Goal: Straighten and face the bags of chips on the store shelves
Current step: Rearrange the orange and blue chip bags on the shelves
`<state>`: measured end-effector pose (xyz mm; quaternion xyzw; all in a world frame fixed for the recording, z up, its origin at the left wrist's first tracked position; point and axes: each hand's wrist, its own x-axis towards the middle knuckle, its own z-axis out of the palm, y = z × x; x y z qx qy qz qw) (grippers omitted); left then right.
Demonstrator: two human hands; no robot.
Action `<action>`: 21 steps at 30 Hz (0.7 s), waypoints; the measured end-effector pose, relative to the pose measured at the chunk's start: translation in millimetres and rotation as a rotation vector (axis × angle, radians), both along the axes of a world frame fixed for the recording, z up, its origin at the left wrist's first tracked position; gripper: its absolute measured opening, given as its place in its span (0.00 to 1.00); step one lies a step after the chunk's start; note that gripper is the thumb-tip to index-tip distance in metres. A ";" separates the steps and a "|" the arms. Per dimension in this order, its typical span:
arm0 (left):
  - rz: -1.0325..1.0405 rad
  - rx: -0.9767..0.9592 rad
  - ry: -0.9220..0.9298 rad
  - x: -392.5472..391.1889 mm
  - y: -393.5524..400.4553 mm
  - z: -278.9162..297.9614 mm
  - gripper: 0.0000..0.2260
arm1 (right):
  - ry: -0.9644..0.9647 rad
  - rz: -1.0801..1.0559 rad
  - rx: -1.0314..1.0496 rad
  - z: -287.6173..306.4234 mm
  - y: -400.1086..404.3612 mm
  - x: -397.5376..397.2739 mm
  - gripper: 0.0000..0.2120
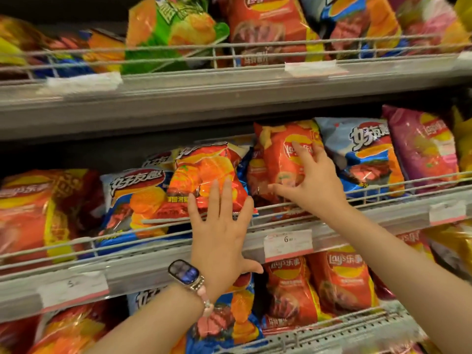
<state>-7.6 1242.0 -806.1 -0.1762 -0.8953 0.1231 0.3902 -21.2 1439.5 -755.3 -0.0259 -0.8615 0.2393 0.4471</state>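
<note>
— While both arms reach up to the middle shelf (178, 261), what does each hand do?

— The left hand (219, 236) lies flat with its four fingers spread, and the fingertips press on the lower part of an orange bag (207, 175) that leans over the wire rail (163, 221). It grips nothing. On this wrist I see a smartwatch (184, 273) with a beaded band.

— And the right one?

— The right hand (310, 180) is half open. Its fingers lie on the front of a red Lay's bag (278, 152) and the thumb is at the lower edge, so it holds the bag lightly. This bag stands almost upright, behind the rail.

— Which writing is readable?

— The "Lay's" logo with Chinese characters is on the red bag. A blue bag (367, 154) just beside it on the right has large Chinese characters, and another blue bag (132, 198) to the left of the orange one has the same. A price tag (288, 244) under the right forearm shows "6". A second tag (74, 287) at the left shows "5".

— Below?

— Two red Lay's bags (339, 279) stand side by side on the lower shelf.
</note>
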 end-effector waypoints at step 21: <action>-0.424 0.138 -0.186 15.4 -33.9 32.2 0.50 | 0.124 0.333 -0.291 44.0 -26.5 22.7 0.35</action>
